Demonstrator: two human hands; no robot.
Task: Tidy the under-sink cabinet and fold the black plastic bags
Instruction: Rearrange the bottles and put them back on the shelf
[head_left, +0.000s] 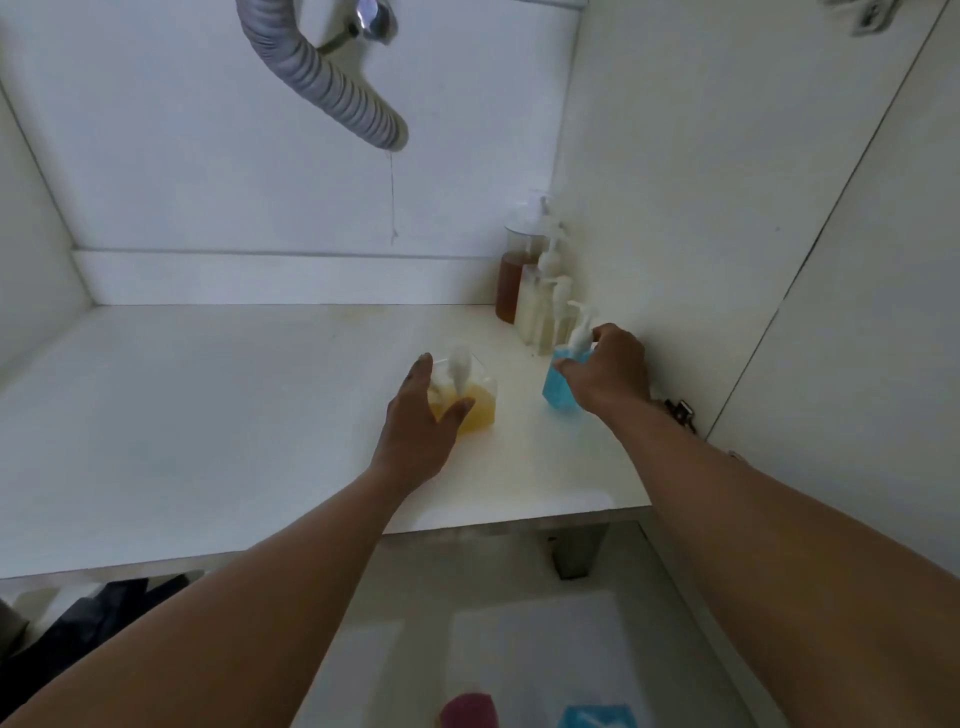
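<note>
By the left hand (415, 421) the yellow-orange bottle (475, 410) has a white pump. At the right hand (613, 371) the blue bottle (558, 389) has one too. Beyond the right hand stand an amber-brown bottle (508, 286) and a cream bottle (530, 309). Above both hands hangs a grey ribbed hose (332, 88). The black bags (78, 634) lie beneath the left forearm.

dim, soft, cool-tinted light fills the cabinet, the shelf floor (208, 415) and right wall (675, 156) paler than the grey back panel (182, 156), with only faint shadows. the wide lens bows straight edges near the frame borders. everything is slightly soft, the left hand (421, 421) and yellow bottle (483, 415) smeared by motion, the room floor (519, 649) below and the chrome fitting (371, 18) at the top blurred
</note>
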